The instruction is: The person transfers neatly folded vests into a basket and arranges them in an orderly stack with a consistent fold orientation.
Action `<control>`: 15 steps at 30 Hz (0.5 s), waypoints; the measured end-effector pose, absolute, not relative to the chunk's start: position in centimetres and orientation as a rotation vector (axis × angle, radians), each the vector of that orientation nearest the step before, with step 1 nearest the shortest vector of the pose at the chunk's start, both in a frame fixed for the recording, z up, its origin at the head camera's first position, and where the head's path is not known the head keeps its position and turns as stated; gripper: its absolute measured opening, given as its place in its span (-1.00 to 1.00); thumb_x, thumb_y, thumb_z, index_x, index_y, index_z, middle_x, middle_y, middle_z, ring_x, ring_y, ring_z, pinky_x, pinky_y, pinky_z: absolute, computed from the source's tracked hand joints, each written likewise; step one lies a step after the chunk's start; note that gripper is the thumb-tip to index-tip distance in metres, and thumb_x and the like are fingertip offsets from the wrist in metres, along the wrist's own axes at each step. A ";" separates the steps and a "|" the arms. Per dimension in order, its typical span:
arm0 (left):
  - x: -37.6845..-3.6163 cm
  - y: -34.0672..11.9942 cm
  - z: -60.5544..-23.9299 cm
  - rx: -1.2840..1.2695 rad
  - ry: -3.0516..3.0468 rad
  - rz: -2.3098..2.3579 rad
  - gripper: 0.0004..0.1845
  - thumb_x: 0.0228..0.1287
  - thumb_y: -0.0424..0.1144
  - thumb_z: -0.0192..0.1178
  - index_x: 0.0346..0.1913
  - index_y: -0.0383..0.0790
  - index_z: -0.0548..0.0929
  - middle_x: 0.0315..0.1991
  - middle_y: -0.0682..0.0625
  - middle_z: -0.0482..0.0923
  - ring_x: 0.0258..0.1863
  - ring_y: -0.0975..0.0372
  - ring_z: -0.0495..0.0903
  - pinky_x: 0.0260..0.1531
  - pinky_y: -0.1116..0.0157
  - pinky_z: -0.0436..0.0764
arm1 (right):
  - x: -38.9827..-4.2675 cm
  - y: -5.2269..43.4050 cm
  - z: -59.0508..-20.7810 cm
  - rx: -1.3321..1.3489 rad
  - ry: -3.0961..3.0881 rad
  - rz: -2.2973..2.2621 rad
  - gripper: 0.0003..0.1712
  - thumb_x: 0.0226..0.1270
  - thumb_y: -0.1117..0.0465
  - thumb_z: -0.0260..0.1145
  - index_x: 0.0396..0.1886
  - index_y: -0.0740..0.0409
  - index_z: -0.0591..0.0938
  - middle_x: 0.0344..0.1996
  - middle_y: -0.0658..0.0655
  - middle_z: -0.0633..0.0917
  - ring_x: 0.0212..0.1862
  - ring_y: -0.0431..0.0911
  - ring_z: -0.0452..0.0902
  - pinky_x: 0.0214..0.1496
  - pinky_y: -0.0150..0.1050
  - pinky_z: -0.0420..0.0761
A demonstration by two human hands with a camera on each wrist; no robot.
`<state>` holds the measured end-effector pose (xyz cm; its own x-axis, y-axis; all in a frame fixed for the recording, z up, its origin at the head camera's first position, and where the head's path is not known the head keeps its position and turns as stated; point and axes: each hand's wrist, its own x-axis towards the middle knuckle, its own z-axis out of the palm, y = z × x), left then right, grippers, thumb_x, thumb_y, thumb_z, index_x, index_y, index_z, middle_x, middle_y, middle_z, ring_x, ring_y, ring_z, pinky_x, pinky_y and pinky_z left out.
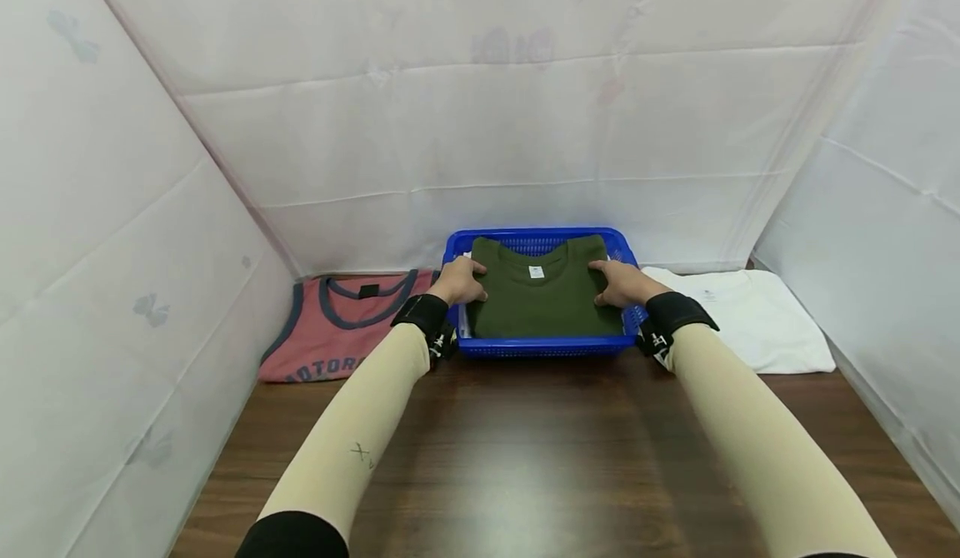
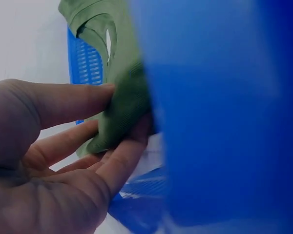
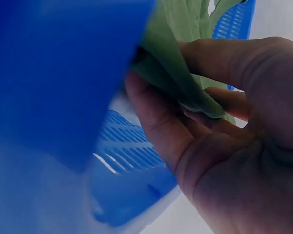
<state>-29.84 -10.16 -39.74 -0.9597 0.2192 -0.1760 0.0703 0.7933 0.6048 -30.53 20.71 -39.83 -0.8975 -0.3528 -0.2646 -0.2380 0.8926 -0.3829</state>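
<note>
- The left hand's fingers (image 2: 71,105) were curled round the left edge of the folded green T-shirt (image 1: 542,287), with the thumb on top and the other fingers under the cloth.
- The right hand's fingers (image 3: 219,61) pinched the right edge of the same shirt in the same way, thumb above and fingers below.
- The left hand (image 1: 461,281) and the right hand (image 1: 622,283) held one side each, likely so the shirt stayed flat and folded.
- The shirt lay in the blue plastic basket (image 1: 543,345), with its collar and small white tag toward the far side.
- It filled most of the basket, so there was little room between the cloth and the slotted walls, and both hands sat tight against the side rims.
- A red tank top (image 1: 341,325) lay just beside the basket on the left, and a folded white T-shirt (image 1: 753,325) lay just beside it on the right.
- The basket sat at the back of the dark wooden table (image 1: 540,458), near the white cloth wall (image 1: 525,125).
- The near part of the table showed bare wood between the two arms, so there was open room to pull back.
</note>
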 end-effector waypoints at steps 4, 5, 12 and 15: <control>-29.5 -9.7 -39.8 0.229 2.730 0.880 -0.42 0.34 -0.41 0.34 0.41 -0.33 0.51 0.51 -0.29 0.28 0.39 -0.14 0.38 0.01 0.13 0.58 | -30.4 20.9 -39.9 -0.446 2.717 -0.470 -0.15 0.42 0.34 0.34 0.57 0.46 0.15 0.44 0.61 0.24 0.42 0.43 0.25 0.32 0.18 0.45; -29.4 -9.6 -39.7 0.226 2.731 0.873 -0.42 0.34 -0.40 0.34 0.41 -0.33 0.51 0.50 -0.29 0.30 0.38 -0.14 0.39 0.03 0.13 0.58 | -30.3 20.9 -39.8 -0.447 2.715 -0.469 -0.14 0.41 0.35 0.35 0.57 0.46 0.15 0.44 0.62 0.24 0.43 0.44 0.25 0.32 0.18 0.45; -29.0 -9.4 -39.5 0.239 2.757 0.856 -0.39 0.33 -0.31 0.39 0.40 -0.38 0.50 0.43 -0.30 0.40 0.40 -0.14 0.38 0.23 0.05 0.54 | -30.0 20.8 -39.5 -0.434 2.717 -0.460 -0.13 0.38 0.36 0.38 0.56 0.47 0.17 0.43 0.62 0.25 0.40 0.42 0.28 0.29 0.16 0.48; -28.9 -9.5 -39.7 0.229 2.737 0.870 -0.38 0.35 -0.28 0.38 0.41 -0.40 0.48 0.43 -0.29 0.40 0.42 -0.14 0.36 0.25 0.04 0.51 | -29.9 20.7 -39.6 -0.423 2.708 -0.466 -0.13 0.39 0.35 0.38 0.56 0.47 0.17 0.44 0.61 0.25 0.42 0.41 0.27 0.29 0.16 0.48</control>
